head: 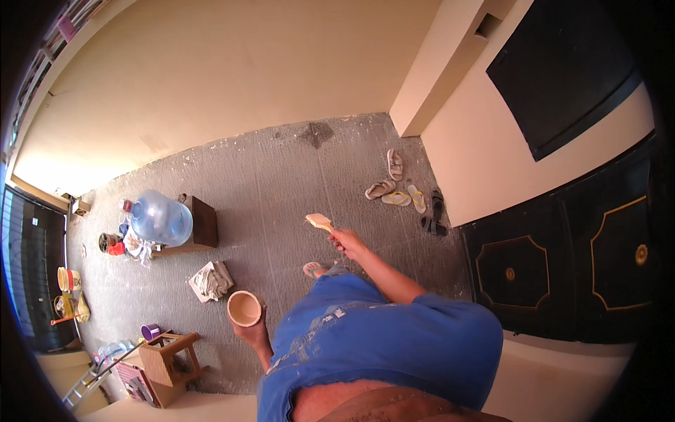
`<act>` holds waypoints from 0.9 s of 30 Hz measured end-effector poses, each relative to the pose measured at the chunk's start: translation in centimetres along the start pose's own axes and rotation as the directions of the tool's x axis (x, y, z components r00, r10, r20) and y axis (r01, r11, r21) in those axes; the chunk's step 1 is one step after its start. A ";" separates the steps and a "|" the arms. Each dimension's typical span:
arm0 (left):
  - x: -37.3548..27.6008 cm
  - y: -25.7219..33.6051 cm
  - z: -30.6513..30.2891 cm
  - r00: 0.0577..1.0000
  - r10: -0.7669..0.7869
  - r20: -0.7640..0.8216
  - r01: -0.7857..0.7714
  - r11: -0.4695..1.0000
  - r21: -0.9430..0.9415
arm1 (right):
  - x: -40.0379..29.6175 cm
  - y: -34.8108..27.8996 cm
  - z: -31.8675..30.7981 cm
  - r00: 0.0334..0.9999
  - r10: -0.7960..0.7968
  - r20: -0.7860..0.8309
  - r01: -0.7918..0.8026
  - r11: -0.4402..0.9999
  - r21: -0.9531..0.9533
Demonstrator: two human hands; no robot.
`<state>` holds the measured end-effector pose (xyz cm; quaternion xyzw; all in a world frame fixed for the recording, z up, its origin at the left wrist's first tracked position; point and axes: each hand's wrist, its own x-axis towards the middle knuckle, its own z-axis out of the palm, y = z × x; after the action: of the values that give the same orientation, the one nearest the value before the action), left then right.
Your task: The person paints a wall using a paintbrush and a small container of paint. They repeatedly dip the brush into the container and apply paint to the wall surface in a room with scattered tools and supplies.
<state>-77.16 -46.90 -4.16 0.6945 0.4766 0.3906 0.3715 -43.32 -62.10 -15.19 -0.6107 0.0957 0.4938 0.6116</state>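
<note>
My left hand (pixel 248 331) grips a round open container (pixel 244 308) from below and the side. Its inside looks pale peach, much like the walls, and how full it is cannot be made out. Out in front, my right hand (pixel 347 243) holds a paintbrush (pixel 319 221) by its handle. The broad brush head is pale and points away from me, apart from any surface. Under the brush lies the grey textured floor (pixel 274 190). One of my feet, in a flip-flop (pixel 313 269), shows past my blue shirt (pixel 369 337).
A blue water jug (pixel 161 217) lies on a brown cabinet (pixel 203 224), with a crumpled cloth (pixel 211 280) nearby. Several sandals (pixel 398 198) lie by the beige wall (pixel 464 147) and black door (pixel 514 274). A brown stool (pixel 166 358) and a ladder (pixel 87 382) stand lower left.
</note>
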 end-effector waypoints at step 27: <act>11.4 1.2 10.0 0.993 0.096 0.071 -0.100 0.993 0.056 | 10.0 -10.5 -0.2 0.997 -0.020 -0.071 0.024 0.999 0.047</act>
<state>-65.01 -37.79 -5.16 0.7408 0.4405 0.3698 0.3471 -30.75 -54.97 -15.60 -0.6141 0.1224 0.4626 0.6276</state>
